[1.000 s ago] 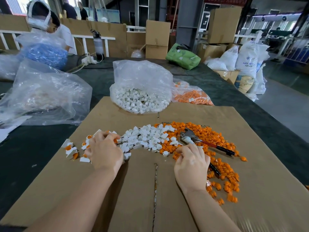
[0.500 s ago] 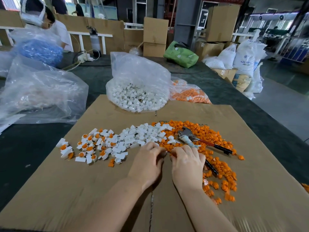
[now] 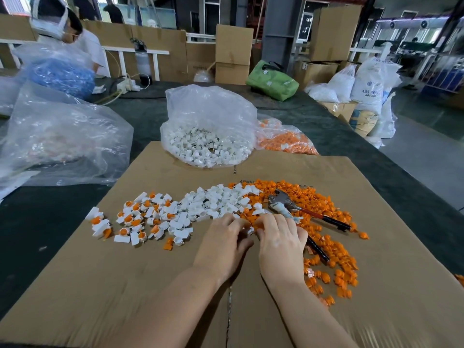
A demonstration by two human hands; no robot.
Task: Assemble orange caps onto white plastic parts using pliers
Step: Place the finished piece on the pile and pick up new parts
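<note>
Both hands meet fingertip to fingertip at the near edge of the parts pile — left hand [image 3: 222, 243] and right hand [image 3: 281, 243] curled around something small, identity unclear — with white parts [image 3: 216, 202], orange caps [image 3: 326, 247] and pliers [image 3: 298, 209] on the cardboard [image 3: 125, 285].

Loose orange caps [image 3: 324, 209] lie spread in a band from 12 o'clock round to 5 o'clock of the cardboard's middle, and a heap of white parts [image 3: 216, 202] adjoins them at 11 o'clock. Farther toward 9 o'clock lie white parts already capped [image 3: 140, 217] in orange. The pliers [image 3: 301, 212] rest flat on the caps at 2 o'clock, metal head toward the white heap, dark handles splayed.
</note>
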